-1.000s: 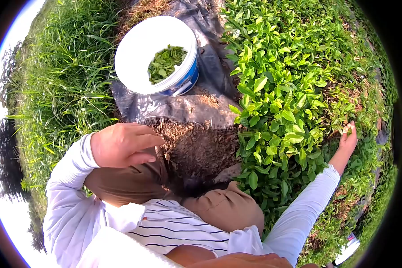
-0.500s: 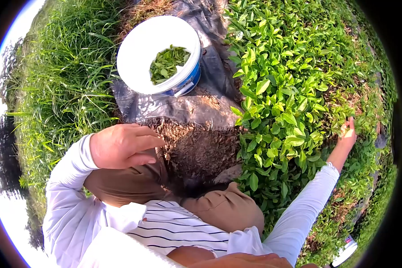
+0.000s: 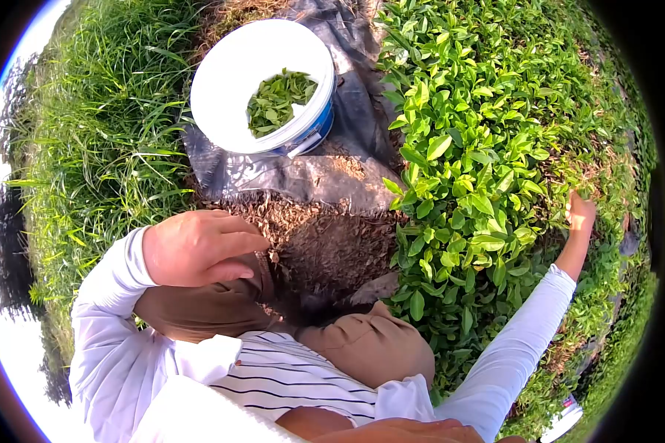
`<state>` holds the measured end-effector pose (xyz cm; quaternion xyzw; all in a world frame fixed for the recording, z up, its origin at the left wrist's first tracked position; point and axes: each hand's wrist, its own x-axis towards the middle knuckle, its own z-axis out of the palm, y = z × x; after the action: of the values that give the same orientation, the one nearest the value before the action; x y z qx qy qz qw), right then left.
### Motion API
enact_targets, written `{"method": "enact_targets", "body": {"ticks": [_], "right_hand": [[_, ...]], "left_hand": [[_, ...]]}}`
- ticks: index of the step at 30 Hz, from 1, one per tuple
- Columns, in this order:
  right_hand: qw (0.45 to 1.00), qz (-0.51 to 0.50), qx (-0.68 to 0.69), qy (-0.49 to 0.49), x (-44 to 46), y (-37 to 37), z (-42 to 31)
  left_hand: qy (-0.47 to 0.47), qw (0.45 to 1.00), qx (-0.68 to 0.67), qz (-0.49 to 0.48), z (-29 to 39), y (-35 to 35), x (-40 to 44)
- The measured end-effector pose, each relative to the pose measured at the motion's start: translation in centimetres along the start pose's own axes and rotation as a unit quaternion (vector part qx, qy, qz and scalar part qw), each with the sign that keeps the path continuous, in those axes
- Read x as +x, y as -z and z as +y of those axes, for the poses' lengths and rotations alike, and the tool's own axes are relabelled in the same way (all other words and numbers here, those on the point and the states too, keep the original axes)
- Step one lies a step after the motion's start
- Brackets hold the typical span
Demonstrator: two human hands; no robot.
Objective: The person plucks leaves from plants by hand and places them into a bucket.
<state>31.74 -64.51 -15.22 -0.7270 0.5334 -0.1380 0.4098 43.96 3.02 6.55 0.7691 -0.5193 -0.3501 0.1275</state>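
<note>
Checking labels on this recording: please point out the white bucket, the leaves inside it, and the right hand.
White bucket (image 3: 227, 83): head view, on its bare inner wall.
Leaves (image 3: 279, 103): head view, middle of the pile.
Right hand (image 3: 581, 213): head view, middle of the hand.

The bucket (image 3: 233, 85), with leaves (image 3: 279, 103) inside, stands on a sheet (image 3: 295, 177) between grass (image 3: 118, 133) at left and bushes (image 3: 469, 184) at right.

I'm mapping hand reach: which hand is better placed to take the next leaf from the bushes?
Probably the right hand: it is stretched out among the bushes. The left hand is by the brown trousers, on the side nearer the grass.
</note>
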Motion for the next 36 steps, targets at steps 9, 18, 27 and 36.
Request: {"method": "enact_targets", "body": {"ticks": [9, 18, 27, 36], "right_hand": [[0.944, 0.155, -0.144, 0.252, 1.0, -2.0, 4.4], [0.845, -0.009, 0.530, -0.068, 0.9, 2.5, 3.0], [0.944, 0.083, 0.298, -0.111, 6.6, -0.4, 2.1], [0.902, 0.042, 0.426, -0.054, 6.3, 1.3, 3.2]], "left_hand": [[-0.028, 0.999, 0.012, 0.033, 0.1, 0.1, -0.1], [-0.021, 1.000, 0.009, 0.016, -0.2, 0.1, 0.7], [-0.024, 0.999, -0.009, 0.029, -0.1, -0.3, 1.4], [-0.017, 1.000, -0.001, 0.016, -0.5, -0.3, 2.0]]}}
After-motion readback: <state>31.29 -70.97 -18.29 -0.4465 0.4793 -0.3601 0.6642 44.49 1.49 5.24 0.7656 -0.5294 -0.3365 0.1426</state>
